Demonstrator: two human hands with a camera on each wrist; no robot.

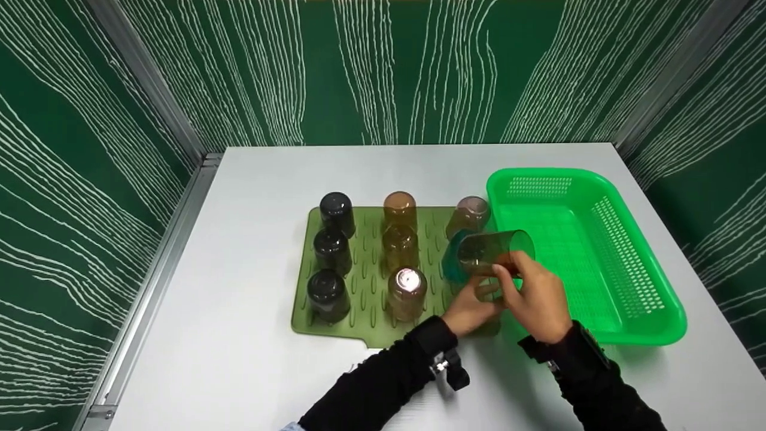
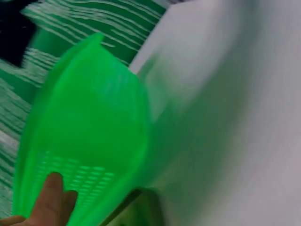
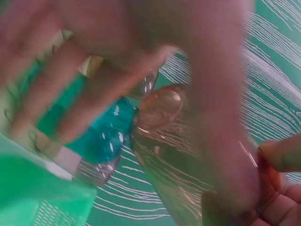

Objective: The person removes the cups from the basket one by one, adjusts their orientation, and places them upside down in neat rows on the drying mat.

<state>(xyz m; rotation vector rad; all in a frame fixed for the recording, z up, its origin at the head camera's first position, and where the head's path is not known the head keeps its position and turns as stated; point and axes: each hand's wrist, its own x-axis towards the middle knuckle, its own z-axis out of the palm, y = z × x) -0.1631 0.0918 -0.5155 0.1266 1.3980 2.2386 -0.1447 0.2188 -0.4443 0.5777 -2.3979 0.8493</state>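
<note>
A see-through brownish cup (image 1: 488, 251) lies on its side in the air above the right part of a green drying mat (image 1: 371, 239), its mouth toward the green basket. My right hand (image 1: 538, 296) pinches it near the rim, with its other fingers spread in the right wrist view. Below the cup is my left hand (image 1: 473, 308); in the right wrist view its thumb and curled fingers pinch the cup wall. A teal cup (image 1: 453, 260) stands behind, partly hidden. In the left wrist view, fingers (image 2: 49, 202) show before the basket, and their hold is out of frame.
Upside-down cups stand on the mat: dark ones (image 1: 328, 293) at left, amber ones (image 1: 400, 209) and a pinkish one (image 1: 408, 293) in the middle, a pale purple one (image 1: 470, 212) at back right. The green basket (image 1: 649, 263) is at right on the white table (image 1: 239, 269).
</note>
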